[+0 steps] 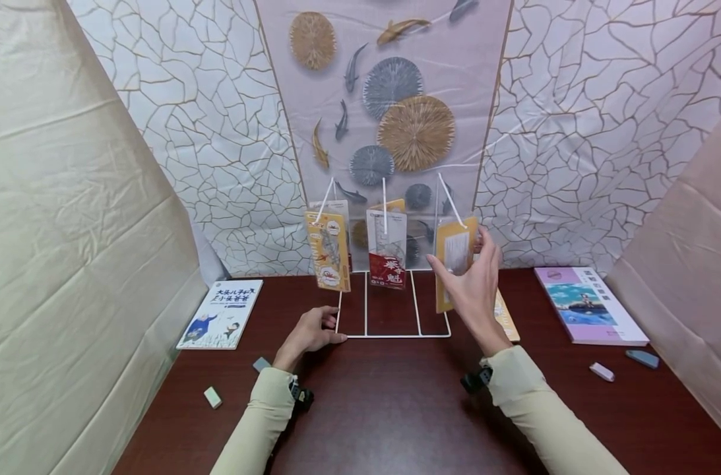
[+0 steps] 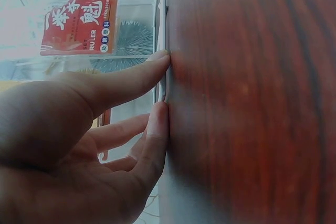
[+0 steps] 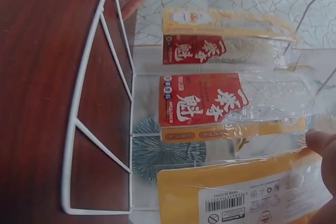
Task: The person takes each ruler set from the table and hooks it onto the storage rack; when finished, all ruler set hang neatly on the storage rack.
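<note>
A white wire display rack [image 1: 392,336] stands on the table with packs hanging from its three hooks. My right hand [image 1: 473,284] holds a yellow pack [image 1: 457,241] on the right hook by its side edges, thumb on the left and fingers on the right. Its barcode label [image 3: 228,202] faces me. My left hand [image 1: 309,330] pinches the rack's front left corner, thumb and fingertips at the wire. Red-and-white ruler set packs [image 1: 387,257] hang on the middle hook, a yellow one partly hidden behind. On the left hook, a yellow pack [image 1: 328,254] hangs before a white one.
Another yellow pack [image 1: 506,320] lies behind my right wrist. A picture book [image 1: 220,315] lies at the left, a thicker book [image 1: 588,307] at the right. Small erasers, one pale green [image 1: 213,397] and one white [image 1: 601,371], lie on the dark table [image 1: 384,409]. Cloth walls surround it.
</note>
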